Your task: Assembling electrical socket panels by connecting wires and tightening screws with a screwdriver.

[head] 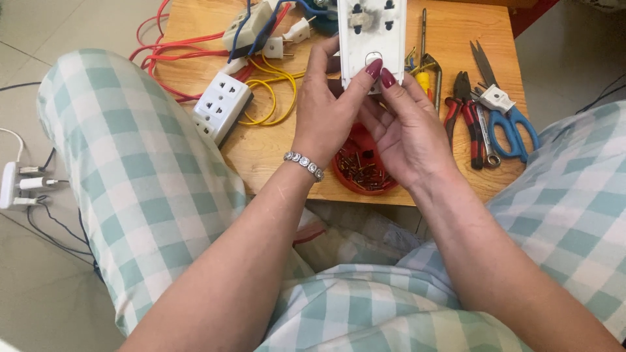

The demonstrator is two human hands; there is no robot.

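Both my hands hold a white socket panel [372,32] upright over a low wooden table [274,146]. My left hand [326,114], with a beaded bracelet at the wrist, grips the panel's lower left edge, thumb on its face. My right hand [407,130] supports the lower right edge from behind, thumb pressed beside the left thumb. The panel shows dark socket holes and a round opening near the bottom. Right under my hands sits a red dish of small brass screws [362,169].
A white multi-socket block [222,104] lies at left among red, yellow and blue wires [267,98], with white plugs [287,36] behind. Red-handled pliers [464,111], blue scissors [505,107] and a screwdriver [424,58] lie at right. A white power strip [10,186] rests on the floor.
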